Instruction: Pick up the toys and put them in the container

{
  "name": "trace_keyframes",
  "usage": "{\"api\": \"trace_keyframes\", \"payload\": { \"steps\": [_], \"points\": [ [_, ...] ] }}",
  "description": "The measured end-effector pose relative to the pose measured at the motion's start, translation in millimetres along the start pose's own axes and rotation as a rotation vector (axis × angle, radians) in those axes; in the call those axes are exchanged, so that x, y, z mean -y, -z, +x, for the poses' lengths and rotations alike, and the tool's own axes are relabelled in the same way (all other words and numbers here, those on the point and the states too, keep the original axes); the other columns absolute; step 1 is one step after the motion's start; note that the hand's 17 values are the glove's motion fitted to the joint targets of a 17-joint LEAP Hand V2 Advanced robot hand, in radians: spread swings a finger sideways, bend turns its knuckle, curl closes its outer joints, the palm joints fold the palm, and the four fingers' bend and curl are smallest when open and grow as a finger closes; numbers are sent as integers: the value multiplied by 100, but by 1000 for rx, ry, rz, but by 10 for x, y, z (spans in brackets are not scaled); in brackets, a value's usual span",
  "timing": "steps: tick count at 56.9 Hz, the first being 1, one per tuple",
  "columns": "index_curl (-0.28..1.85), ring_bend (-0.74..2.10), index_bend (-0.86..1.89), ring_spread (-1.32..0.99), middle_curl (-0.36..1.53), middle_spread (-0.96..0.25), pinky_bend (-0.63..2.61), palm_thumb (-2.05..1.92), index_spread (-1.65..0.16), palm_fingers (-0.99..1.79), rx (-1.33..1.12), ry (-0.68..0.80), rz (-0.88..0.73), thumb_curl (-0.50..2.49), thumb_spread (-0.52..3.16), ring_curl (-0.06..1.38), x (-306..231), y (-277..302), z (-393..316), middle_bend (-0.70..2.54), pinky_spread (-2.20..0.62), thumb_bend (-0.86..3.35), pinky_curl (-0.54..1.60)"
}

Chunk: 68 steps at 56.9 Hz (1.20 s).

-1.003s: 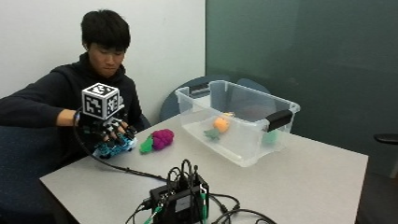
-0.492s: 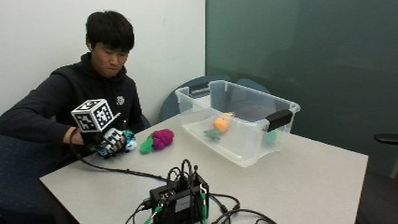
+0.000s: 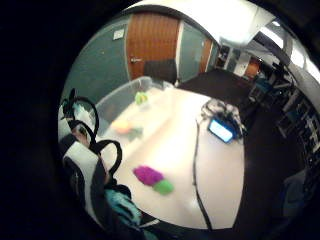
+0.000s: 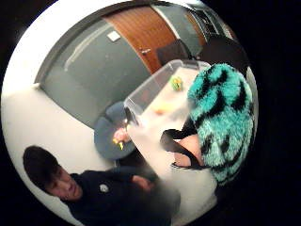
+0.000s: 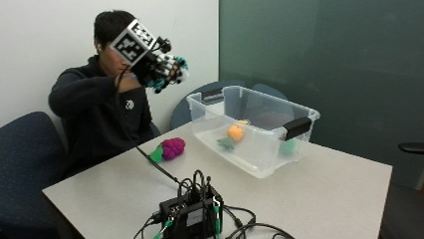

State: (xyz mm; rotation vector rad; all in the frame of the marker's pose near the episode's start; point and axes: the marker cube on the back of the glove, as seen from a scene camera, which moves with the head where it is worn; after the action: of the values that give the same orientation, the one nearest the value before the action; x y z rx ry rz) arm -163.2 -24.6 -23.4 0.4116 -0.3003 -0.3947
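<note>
One toy — the teal striped plush (image 4: 221, 120) — is curled in my gloved right hand (image 5: 159, 67), raised high beside the clear container (image 5: 255, 129). I should carry it over the rim before letting go — the purple grape toy (image 5: 169, 148) waits on the table (image 5: 318, 194).

One clear container (image 5: 265, 107) at frame centre holds three toys (image 5: 235, 132). One purple-and-green toy (image 5: 169, 148) lies on the tabletop (image 5: 331, 189), centre left. One teal-and-black plush (image 5: 173, 72) sits in the hand (image 5: 156, 67), upper left.
</note>
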Motion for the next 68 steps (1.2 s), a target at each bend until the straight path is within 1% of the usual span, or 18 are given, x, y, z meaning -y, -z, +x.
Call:
{"api": "trace_keyframes", "payload": {
  "steps": [3, 9, 14, 22, 26, 28, 30, 31, 32, 34, 36, 39, 43, 47, 53, 57, 62, 68],
  "points": [
    [42, 148, 60, -27, 71, -17, 112, 54, -18, 121, -44, 37, 25, 57, 111, 60, 210, -178, -304, 123, -40, 13, 54],
    [46, 152, 62, -27, 72, -16, 115, 55, -18, 119, -64, -20, 48, 59, 109, 60, 767, -556, -535, 126, -40, 11, 56],
    [50, 154, 62, -26, 73, -16, 115, 54, -19, 116, -126, -25, 19, 61, 107, 60, 1018, -914, -653, 128, -41, 8, 57],
    [54, 153, 58, -26, 72, -16, 113, 47, -20, 110, -241, -76, -129, 60, 112, 58, 1213, -1418, -631, 125, -40, 2, 56],
    [55, 146, 51, -26, 71, -16, 110, 34, -20, 96, -250, -94, -221, 53, 121, 57, 1223, -1559, -586, 122, -39, -4, 55],
    [53, 142, 41, -25, 69, -16, 109, 27, -20, 81, -223, -94, -310, 50, 122, 55, 1195, -1602, -583, 116, -38, -6, 54],
    [54, 137, 32, -26, 67, -16, 109, 21, -19, 55, -199, -92, -400, 47, 122, 55, 1161, -1619, -565, 108, -35, -7, 55],
    [54, 127, 29, -24, 63, -15, 106, 13, -19, 13, -194, -91, -433, 45, 119, 53, 1146, -1619, -550, 94, -31, -10, 55],
    [58, 118, 31, -21, 62, -14, 109, 10, -20, -16, -190, -92, -456, 44, 118, 54, 1135, -1610, -529, 85, -26, -10, 59],
    [54, 95, 26, -16, 55, -10, 110, 1, -20, -49, -173, -111, -470, 42, 114, 47, 1142, -1545, -439, 66, -20, -11, 57],
    [48, 79, 18, -13, 49, -8, 106, -3, -20, -50, -129, -171, -454, 41, 112, 39, 1225, -1378, -217, 53, -15, -9, 51],
    [40, 64, 12, -9, 44, -6, 101, -5, -20, -41, -70, -251, -417, 39, 110, 31, 1343, -1102, 111, 41, -10, -7, 46],
    [37, 54, 10, -6, 40, -4, 94, -6, -20, -33, -50, -227, -410, 37, 108, 25, 1269, -879, 235, 31, -5, -6, 42],
    [34, 47, 9, -4, 38, -4, 90, -5, -20, -28, -96, -123, -425, 35, 106, 23, 979, -802, 157, 25, -2, -6, 40],
    [30, 40, 8, -3, 37, -3, 83, -5, -20, -24, -80, -130, -440, 33, 107, 22, 630, -626, 278, 20, 0, -5, 37],
    [27, 37, 8, -2, 36, -3, 79, -4, -20, -22, -90, -113, -490, 33, 108, 21, 379, -508, 474, 18, 1, -4, 36],
    [25, 34, 9, -2, 36, -3, 77, -4, -20, -20, -227, -55, -586, 32, 108, 21, -167, -606, 546, 17, 2, -4, 35],
    [24, 31, 9, -1, 36, -3, 74, -3, -20, -17, -346, -102, -768, 31, 108, 21, -766, -819, 754, 18, 3, -4, 34]
  ]
}}
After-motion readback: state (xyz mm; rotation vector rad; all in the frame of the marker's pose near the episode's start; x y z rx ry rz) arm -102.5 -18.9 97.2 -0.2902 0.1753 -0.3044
